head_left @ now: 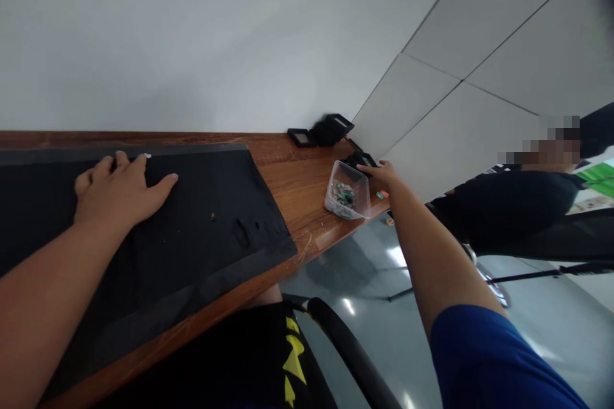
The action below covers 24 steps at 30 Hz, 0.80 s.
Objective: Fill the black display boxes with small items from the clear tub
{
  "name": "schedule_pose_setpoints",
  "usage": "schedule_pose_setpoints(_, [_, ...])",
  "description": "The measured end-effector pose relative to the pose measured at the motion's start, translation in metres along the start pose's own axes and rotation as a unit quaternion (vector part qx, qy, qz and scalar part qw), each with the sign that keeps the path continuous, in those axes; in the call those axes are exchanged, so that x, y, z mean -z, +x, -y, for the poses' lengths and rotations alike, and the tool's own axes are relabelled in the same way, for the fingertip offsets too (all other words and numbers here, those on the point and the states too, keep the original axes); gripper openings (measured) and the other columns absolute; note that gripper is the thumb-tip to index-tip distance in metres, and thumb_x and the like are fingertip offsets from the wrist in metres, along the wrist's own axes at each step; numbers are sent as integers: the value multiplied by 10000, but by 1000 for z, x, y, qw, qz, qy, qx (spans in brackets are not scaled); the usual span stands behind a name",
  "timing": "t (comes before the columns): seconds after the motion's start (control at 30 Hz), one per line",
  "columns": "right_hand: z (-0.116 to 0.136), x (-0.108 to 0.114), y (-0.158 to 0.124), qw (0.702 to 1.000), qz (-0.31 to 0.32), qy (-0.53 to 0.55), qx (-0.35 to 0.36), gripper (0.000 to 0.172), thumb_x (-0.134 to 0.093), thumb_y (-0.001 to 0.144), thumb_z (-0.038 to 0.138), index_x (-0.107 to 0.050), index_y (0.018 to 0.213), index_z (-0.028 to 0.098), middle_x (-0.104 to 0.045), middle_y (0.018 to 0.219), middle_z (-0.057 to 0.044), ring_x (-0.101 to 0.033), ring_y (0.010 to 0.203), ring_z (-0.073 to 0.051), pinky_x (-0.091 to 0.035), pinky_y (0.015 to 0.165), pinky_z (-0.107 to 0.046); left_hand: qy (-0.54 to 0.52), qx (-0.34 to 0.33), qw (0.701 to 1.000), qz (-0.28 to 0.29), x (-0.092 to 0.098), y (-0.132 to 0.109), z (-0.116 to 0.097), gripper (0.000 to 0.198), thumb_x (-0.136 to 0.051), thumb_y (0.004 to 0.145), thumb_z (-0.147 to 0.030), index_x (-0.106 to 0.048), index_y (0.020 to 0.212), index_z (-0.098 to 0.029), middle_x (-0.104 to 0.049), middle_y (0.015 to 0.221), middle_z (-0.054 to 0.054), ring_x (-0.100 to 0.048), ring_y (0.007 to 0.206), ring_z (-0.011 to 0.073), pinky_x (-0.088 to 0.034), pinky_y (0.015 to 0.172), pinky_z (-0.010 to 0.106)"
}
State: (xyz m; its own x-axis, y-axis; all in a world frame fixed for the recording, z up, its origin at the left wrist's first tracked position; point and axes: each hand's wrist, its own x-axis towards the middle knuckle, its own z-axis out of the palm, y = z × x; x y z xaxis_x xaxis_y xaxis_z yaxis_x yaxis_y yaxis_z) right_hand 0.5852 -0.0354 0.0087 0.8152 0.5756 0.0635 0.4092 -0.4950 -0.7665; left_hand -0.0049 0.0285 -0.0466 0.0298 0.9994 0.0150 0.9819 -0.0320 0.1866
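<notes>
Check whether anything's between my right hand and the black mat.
Yes: the clear tub of small bits stands on the table between your right hand and the mat. A black box also sits right at that hand, on the wall side. I see nothing else in between.

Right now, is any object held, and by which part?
The left hand is spread on the black mat, holding nothing visible. The right hand is at a black box; any grip cannot be told.

Spreads the left hand (115,195) on a black mat (215,179) over the wooden table (288,172); extends the right hand (385,175) to a black box (367,158) just beside a clear plastic tub (352,175) of small greenish pieces (343,195); wears a blue sleeve (489,358).
</notes>
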Motion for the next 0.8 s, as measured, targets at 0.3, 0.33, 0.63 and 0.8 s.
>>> schedule_pose_setpoints(0.3, [-10, -8, 3, 1000, 11, -21, -14, 953, -1043, 597, 283, -608, 1433, 137, -748, 1399, -201, -736, 1303, -346, -639, 1114, -446, 4, 0, 1000, -4, 0, 3, 2, 1085, -117, 1005, -760, -454, 1687, 13, -398, 1774, 315, -337, 1648, 499, -344, 1283, 678])
schedule_pose_setpoints(0.33, [-12, -7, 5, 1000, 9, -21, -16, 950, -1036, 618, 297, -605, 1448, 128, -741, 1415, -208, -735, 1307, -345, -635, 1121, -439, 5, 2, 1000, -4, 0, 3, 2, 1088, -106, 1000, -760, -456, 1687, 7, -399, 1774, 313, -338, 1649, 495, -340, 1285, 676])
schedule_pose_setpoints(0.63, [-46, 20, 24, 998, -39, -9, -53, 1073, -990, 694, 419, -499, 1604, 131, -676, 1518, -242, -711, 1362, -356, -666, 1078, -475, 11, 2, 1000, -5, -5, 7, 8, 1168, -38, 968, -830, -447, 1703, -19, -384, 1798, 280, -319, 1667, 483, -312, 1315, 658])
schedule_pose_setpoints(0.8, [-67, 27, 18, 995, -77, 13, -67, 1123, -971, 703, 465, -446, 1642, 142, -678, 1485, -241, -767, 1189, -337, -735, 860, -451, 27, -3, 1000, -13, -15, 17, 18, 1134, -74, 977, -826, -475, 1696, -46, -420, 1773, 286, -370, 1641, 487, -359, 1288, 674])
